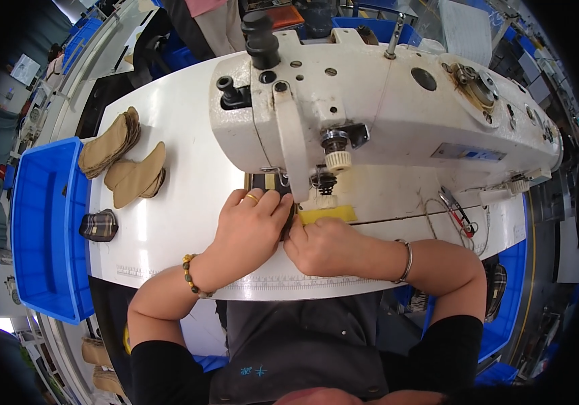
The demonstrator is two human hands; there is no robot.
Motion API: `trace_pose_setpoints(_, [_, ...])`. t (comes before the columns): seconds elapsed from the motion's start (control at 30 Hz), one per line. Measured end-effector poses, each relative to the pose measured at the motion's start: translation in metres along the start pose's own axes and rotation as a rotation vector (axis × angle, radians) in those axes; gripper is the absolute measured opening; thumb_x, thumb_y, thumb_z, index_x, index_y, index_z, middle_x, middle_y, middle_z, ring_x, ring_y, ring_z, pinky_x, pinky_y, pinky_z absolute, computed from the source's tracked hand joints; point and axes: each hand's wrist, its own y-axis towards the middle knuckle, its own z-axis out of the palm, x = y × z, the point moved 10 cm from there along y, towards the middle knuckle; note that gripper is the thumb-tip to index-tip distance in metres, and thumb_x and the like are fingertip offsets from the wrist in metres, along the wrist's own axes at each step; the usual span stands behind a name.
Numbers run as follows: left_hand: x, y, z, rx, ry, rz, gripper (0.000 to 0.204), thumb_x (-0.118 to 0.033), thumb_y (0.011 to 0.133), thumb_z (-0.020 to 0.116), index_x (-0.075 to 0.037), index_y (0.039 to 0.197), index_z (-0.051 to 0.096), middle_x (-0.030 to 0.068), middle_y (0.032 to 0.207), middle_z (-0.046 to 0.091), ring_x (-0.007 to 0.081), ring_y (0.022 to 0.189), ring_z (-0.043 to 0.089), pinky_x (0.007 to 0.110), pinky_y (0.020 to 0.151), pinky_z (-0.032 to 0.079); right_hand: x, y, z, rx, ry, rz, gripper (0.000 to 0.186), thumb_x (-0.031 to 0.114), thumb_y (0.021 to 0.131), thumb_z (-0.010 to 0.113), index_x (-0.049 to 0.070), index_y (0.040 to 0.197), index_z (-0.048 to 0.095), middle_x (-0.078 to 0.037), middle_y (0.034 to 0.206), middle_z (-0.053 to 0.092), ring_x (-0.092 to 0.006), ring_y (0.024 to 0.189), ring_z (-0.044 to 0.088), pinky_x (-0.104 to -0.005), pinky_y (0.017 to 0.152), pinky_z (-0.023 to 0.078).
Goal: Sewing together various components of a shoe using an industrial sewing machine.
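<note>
Both my hands are at a dark piece of fabric (288, 221) under the head of a white sewing machine (370, 108). My left hand (252, 226) lies over it with bent fingers pressed together, gripping its left side near the needle. A finger and thumb of my right hand (323, 246) pinch the fabric's edge from the right; the other fingers are curled in. Much of the fabric is hidden under my fingers. Just beyond my right hand, a yellow strip (333, 214) lies beside the presser foot area.
Two stacks of tan curved pieces (110, 142) and a folded plaid piece (98, 225) lie on the white table (181, 88) at left. A blue bin (46, 229) stands beyond its left edge. Red-handled thread snips (458, 212) and loose threads lie at right.
</note>
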Motion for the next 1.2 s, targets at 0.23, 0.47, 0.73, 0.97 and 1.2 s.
trace_pose_setpoints(0.23, [0.006, -0.005, -0.042, -0.252, 0.071, -0.042, 0.029, -0.009, 0.073, 0.067, -0.009, 0.102, 0.068, -0.0015, 0.090, 0.065, 0.0166, 0.088, 0.062, 0.044, 0.099, 0.044, -0.052, 0.003, -0.011, 0.008, 0.130, 0.228, 0.009, 0.014, 0.073, 0.065, 0.006, 0.072, 0.063, -0.005, 0.057, 0.056, -0.0205, 0.047, 0.059, -0.0328, 0.041, 0.045])
trace_pose_setpoints(0.47, [0.002, -0.006, -0.043, -0.393, 0.027, 0.059, 0.023, -0.008, 0.071, 0.067, -0.010, 0.093, 0.068, -0.0010, 0.083, 0.062, 0.0156, 0.080, 0.062, 0.040, 0.091, 0.049, -0.065, -0.002, -0.006, -0.048, 0.099, 0.336, 0.014, 0.011, 0.071, 0.066, 0.005, 0.083, 0.064, -0.005, 0.059, 0.059, -0.0221, 0.051, 0.062, -0.0365, 0.044, 0.049])
trace_pose_setpoints(0.73, [0.011, -0.001, -0.037, -0.388, 0.024, 0.088, 0.019, -0.012, 0.070, 0.067, -0.012, 0.089, 0.068, -0.0014, 0.081, 0.059, 0.0146, 0.073, 0.059, 0.036, 0.087, 0.050, -0.061, -0.004, 0.000, -0.028, 0.155, 0.350, 0.012, 0.010, 0.069, 0.065, 0.006, 0.081, 0.065, -0.007, 0.058, 0.058, -0.0232, 0.051, 0.062, -0.0366, 0.043, 0.048])
trace_pose_setpoints(0.97, [-0.010, -0.013, -0.051, -0.464, 0.002, 0.225, 0.023, -0.014, 0.070, 0.068, -0.010, 0.093, 0.070, -0.0021, 0.092, 0.067, 0.0137, 0.082, 0.064, 0.035, 0.086, 0.054, -0.066, 0.000, -0.008, -0.078, 0.092, 0.375, 0.007, 0.013, 0.069, 0.066, 0.008, 0.073, 0.062, -0.004, 0.056, 0.057, -0.0216, 0.049, 0.061, -0.0352, 0.043, 0.047])
trace_pose_setpoints(1.2, [0.010, -0.002, -0.031, -0.348, -0.039, 0.108, 0.022, -0.012, 0.070, 0.067, -0.008, 0.090, 0.070, 0.0005, 0.084, 0.064, 0.0160, 0.080, 0.063, 0.037, 0.084, 0.055, -0.066, -0.004, -0.001, -0.069, 0.019, 0.376, 0.007, 0.011, 0.072, 0.065, 0.007, 0.076, 0.062, -0.005, 0.057, 0.058, -0.0217, 0.049, 0.061, -0.0356, 0.044, 0.048])
